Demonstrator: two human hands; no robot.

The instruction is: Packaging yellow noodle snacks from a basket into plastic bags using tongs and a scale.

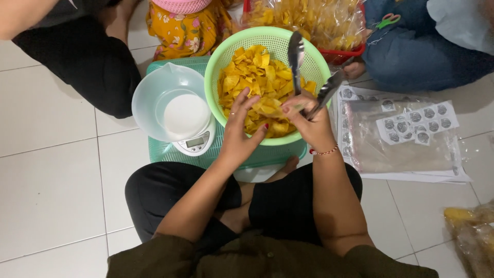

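A light green perforated basket (218,73) sits on the floor in front of me, filled with yellow chips (256,78). My left hand (241,129) reaches over the basket's near rim, its fingers spread and touching the chips. My right hand (309,122) grips the handles of metal tongs (297,60), whose two arms point away from me over the basket's right side. A beaded bracelet is on my right wrist. My crossed legs in black trousers lie just below the basket.
A translucent bowl (167,100) rests on a white kitchen scale (197,142) atop a green tray (163,152) at left. Clear plastic bags (401,149) and round sticker sheets (417,121) lie at right. Bagged chips in a red basket (314,20) and other seated people are beyond.
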